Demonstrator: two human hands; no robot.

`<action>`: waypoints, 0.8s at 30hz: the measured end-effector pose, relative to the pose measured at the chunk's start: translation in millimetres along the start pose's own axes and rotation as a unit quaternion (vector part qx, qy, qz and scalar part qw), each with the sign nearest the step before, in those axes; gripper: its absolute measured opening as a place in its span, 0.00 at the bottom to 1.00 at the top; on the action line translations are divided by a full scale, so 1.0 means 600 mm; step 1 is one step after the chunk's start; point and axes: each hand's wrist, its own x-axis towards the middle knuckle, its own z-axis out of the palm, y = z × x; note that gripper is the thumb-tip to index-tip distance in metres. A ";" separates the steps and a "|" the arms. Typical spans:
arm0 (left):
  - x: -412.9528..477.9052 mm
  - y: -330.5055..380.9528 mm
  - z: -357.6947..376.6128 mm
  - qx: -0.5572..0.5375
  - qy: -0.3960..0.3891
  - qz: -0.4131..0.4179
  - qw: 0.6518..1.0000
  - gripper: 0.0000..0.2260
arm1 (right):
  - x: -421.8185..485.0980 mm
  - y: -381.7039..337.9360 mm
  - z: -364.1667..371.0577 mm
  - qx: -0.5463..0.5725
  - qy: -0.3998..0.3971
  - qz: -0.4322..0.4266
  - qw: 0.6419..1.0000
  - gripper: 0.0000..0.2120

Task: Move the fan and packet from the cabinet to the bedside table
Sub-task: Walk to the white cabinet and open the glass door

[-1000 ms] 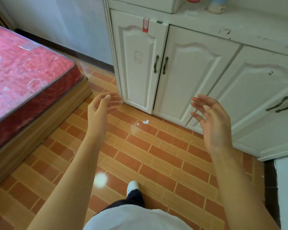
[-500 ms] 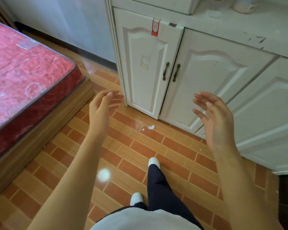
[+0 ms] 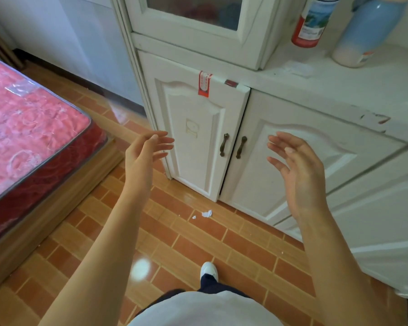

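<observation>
A white cabinet fills the right half of the view, its two lower doors shut with dark handles. On its top lie a small white flat packet, a red-and-white can and a light blue bottle. No fan is visible. My left hand is raised with fingers spread, just left of the doors, holding nothing. My right hand is also raised and open, in front of the right-hand door.
A red mattress on a wooden bed base lies at the left. A glass-fronted upper cabinet stands on the counter's left end. Paper scraps lie on the brick-pattern tile floor. My foot is below.
The view has tilted up and moved closer to the cabinet, bringing its top, the can, bottle and packet into sight. Both hands stay raised and empty.
</observation>
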 end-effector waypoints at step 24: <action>0.389 -0.002 0.026 -0.032 -0.199 0.005 0.979 0.10 | 0.200 0.046 0.167 0.002 0.217 -0.017 0.976 0.12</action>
